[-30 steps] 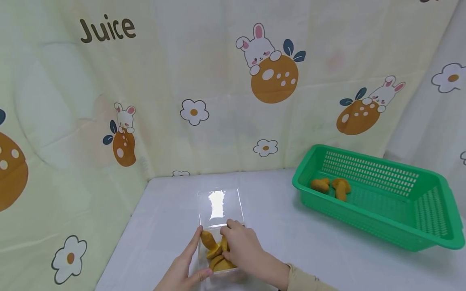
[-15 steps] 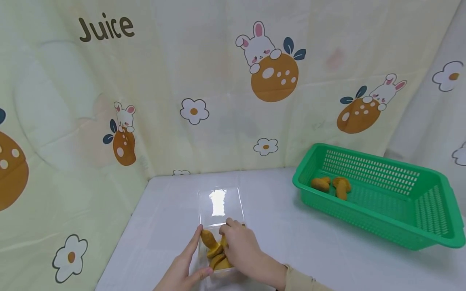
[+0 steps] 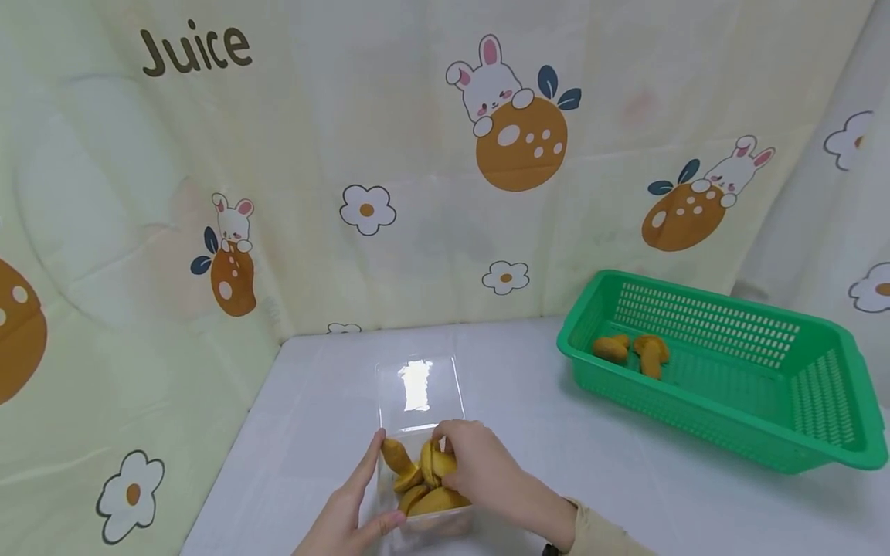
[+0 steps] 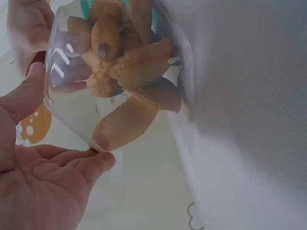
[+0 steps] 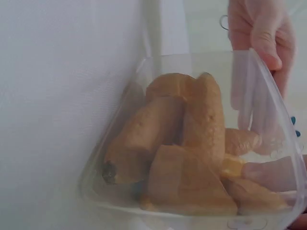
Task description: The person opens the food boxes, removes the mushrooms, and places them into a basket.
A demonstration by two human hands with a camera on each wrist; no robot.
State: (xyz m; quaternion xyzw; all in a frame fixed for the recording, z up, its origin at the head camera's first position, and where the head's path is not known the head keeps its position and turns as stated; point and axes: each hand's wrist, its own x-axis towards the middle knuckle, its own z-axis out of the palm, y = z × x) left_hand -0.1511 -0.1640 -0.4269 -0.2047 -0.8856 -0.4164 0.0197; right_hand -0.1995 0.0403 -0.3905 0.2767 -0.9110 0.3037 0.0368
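Observation:
A clear plastic box (image 3: 438,527) stands on the table with several brown-yellow mushrooms (image 3: 434,502) inside, lying at different angles. Its transparent lid (image 3: 392,398) lies folded open behind it. My left hand (image 3: 344,510) holds the box at its left side, thumb near the front rim and fingers along the left wall toward the far corner. My right hand (image 3: 480,467) reaches in from the right and pinches a mushroom (image 3: 443,463) between thumb and fingers. Through the plastic wall, the right wrist view shows the mushrooms (image 5: 204,120) packed together; the fingertips are partly hidden there.
A green perforated basket (image 3: 681,409) stands at the right of the table, with two mushrooms (image 3: 651,355) at its left end. A printed curtain (image 3: 417,154) hangs behind the white-covered table (image 3: 313,401).
My right hand has shifted slightly right and its grip has changed, showing more of the mushrooms below it. The left hand and box stay nearly still. The head view has tilted slightly.

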